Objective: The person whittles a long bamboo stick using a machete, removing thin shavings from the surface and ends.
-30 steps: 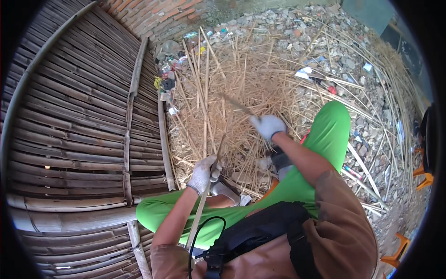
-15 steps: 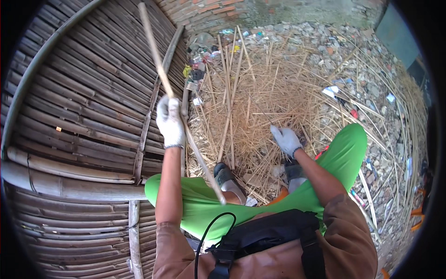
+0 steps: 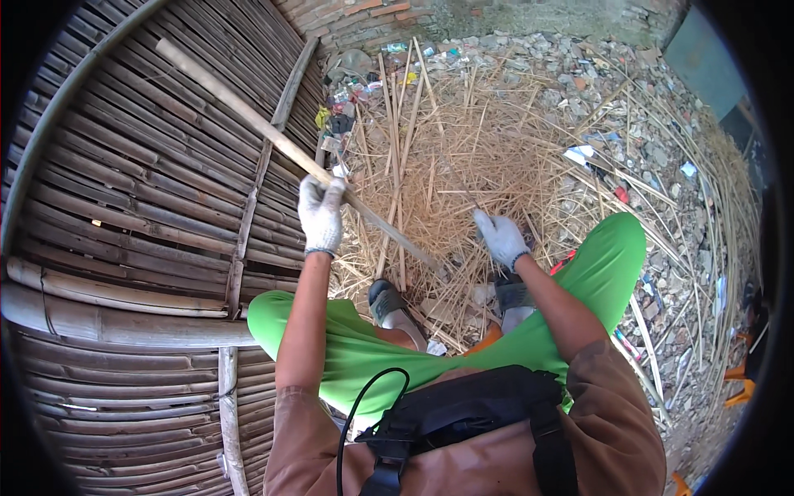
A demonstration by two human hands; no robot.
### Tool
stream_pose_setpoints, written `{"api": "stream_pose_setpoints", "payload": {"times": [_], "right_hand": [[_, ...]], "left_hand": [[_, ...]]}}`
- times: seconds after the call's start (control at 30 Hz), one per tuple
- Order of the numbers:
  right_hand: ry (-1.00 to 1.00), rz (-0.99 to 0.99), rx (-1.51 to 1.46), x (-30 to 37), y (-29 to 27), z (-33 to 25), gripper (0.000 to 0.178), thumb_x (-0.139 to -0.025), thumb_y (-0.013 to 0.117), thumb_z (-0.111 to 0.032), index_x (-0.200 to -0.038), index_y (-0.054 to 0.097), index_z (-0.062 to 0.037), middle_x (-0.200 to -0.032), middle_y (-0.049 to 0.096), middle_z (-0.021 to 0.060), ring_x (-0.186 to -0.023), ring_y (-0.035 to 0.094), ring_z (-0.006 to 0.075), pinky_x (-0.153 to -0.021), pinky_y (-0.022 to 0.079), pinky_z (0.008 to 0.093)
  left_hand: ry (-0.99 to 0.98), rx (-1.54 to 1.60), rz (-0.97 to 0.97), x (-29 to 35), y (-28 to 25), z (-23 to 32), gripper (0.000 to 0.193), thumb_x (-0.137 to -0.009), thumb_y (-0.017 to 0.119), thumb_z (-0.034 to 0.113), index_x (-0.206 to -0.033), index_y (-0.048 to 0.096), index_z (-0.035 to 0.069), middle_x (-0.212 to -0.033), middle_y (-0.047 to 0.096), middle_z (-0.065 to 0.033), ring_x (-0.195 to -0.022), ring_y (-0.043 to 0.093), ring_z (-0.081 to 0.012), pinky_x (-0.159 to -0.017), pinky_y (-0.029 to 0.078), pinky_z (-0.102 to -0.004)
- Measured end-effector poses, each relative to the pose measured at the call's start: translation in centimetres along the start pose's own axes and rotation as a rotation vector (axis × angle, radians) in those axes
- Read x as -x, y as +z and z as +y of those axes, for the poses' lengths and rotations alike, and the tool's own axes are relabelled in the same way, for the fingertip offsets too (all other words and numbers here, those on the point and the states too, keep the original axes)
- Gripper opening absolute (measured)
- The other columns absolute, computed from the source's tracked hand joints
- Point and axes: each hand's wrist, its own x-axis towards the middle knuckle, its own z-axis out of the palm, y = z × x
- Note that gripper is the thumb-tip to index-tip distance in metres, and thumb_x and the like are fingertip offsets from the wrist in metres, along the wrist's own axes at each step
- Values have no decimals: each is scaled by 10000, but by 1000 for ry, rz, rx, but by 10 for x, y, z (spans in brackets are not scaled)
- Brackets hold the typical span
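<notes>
My left hand [image 3: 320, 217], in a white work glove, is closed round a long pale bamboo strip [image 3: 240, 109] near its middle. The strip slants from the upper left, across the bamboo slat wall, down to the right over the shavings in front of my shoes. My right hand [image 3: 503, 238], gloved too, is closed on a thin, dark, blade-like tool [image 3: 468, 195]. It points up and left from the fist, apart from the strip; its handle is hidden in the glove. Beneath both hands spreads a heap of bamboo shavings [image 3: 488, 140].
A bamboo slat wall [image 3: 149, 182] stands close on my left. Several long bamboo strips [image 3: 394, 140] lie over the shavings ahead. Stone rubble [image 3: 662, 157] and litter cover the right side, below a brick wall [image 3: 397, 15]. Orange legs [image 3: 738, 388] show at the right edge.
The bamboo strip has swung from steep to a flatter slant, its far end moving left and its near end moving away from my lap. My left hand has shifted slightly right and nearer.
</notes>
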Motion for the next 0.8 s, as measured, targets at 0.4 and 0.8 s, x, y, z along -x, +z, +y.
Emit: {"api": "stream_pose_setpoints", "payload": {"times": [0.4,0.8], "right_hand": [[-153,-148,70,21,0,-25,879,-1040,382,-788,-955,756,3,-913,743,282,-905,712,476,-853,546,539],[-164,-91,97,16,0,-12,876,-1033,403,-785,-927,771,2,-883,737,286,-874,714,472,-818,534,551]], "left_hand": [[-76,300,-117,3,13,20,259,-1046,706,87,-1273,608,9,-956,709,-74,-852,693,-171,-875,594,-351],[185,477,-38,-18,4,118,331,-1037,739,190,-1300,619,30,-796,486,22,-683,463,-105,-633,441,-290]]}}
